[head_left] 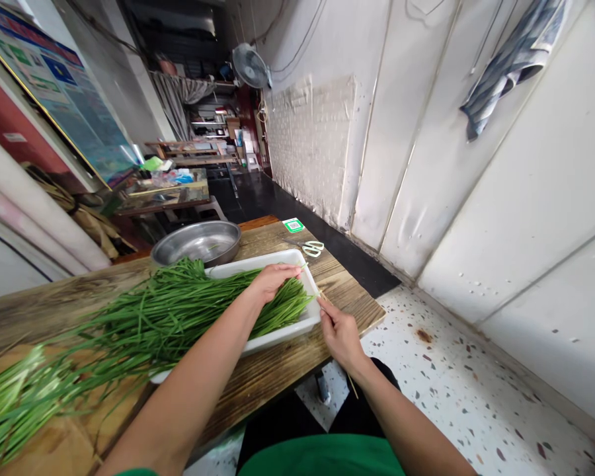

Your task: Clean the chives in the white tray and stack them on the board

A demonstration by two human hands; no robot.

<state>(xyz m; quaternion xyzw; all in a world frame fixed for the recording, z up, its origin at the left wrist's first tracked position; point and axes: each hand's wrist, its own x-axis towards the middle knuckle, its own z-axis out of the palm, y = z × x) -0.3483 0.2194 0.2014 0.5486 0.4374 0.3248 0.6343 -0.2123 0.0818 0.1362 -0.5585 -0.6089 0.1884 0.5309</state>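
A large heap of green garlic chives (193,301) lies lengthwise in a white plastic tray (272,335), its leafy ends spilling over the left side. My left hand (272,279) is over the cut ends, fingertips and thumb pinched together on a thin chive stalk whose tip pokes out. Just outside the tray's right corner, my right hand (341,332) is closed on a thin straw-coloured strand (353,386); one end shows at the fingertips, the other hangs below the hand. More chives (14,403) with pale ends rest on a wooden board (62,446) at lower left.
Behind the tray stands a steel basin (197,242). Scissors (311,248) with pale handles and a green QR card (293,225) lie near the wooden table's (350,287) far right edge. A cluttered second table (168,195) is farther back. A white wall runs along the right.
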